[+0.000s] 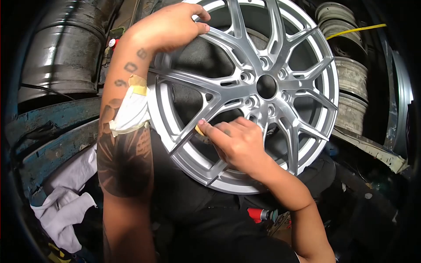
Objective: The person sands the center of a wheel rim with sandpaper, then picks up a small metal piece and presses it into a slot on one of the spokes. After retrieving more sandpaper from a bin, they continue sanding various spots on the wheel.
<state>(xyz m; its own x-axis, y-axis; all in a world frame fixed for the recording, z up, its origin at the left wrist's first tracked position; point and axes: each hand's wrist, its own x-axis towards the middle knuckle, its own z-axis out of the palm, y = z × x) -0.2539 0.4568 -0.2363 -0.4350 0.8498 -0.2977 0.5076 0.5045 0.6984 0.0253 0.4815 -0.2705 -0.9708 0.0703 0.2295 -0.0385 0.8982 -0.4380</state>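
A silver alloy wheel (232,90) with split spokes and an open centre bore lies tilted over my lap, its face towards me. My left hand (173,27) grips the wheel at its upper left, the fingers bent over the rim and a spoke. My right hand (239,142) is closed low on the wheel's left half, pressing a small yellowish piece (199,130) against the edge of a spoke. Most of that piece is hidden under the fingers. White padding (130,107) is taped around my left forearm.
Dark metal drums (61,57) stand at the left beside a blue metal beam (57,131). A pale cloth (66,210) hangs below it. Worn wheel rims (348,79) are stacked at the right, a yellow strip (357,30) across them. A red tool (258,215) lies below the wheel.
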